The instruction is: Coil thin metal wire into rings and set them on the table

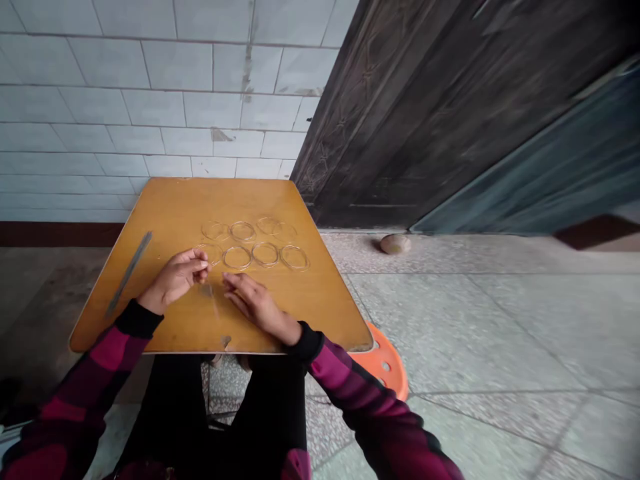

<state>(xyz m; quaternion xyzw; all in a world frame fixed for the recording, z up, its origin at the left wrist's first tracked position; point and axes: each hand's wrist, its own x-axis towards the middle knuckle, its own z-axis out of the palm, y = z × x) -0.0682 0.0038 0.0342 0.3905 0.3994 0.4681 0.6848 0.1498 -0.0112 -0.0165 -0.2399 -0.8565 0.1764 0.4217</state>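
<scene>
Several thin gold rings (265,254) lie in two rows on a small wooden table (170,207). My left hand (175,279) rests on the table with its fingers pinched at the leftmost ring (212,253) of the near row. My right hand (253,301) lies flat just below the near row, fingers stretched toward the left hand, holding nothing. Both arms wear dark red and black checked sleeves.
A long grey metal strip (129,273) lies along the table's left side. An orange plastic stool (385,363) stands under the table's right corner. A stone (395,243) lies on the tiled floor by a dark wooden door. A white tiled wall is behind.
</scene>
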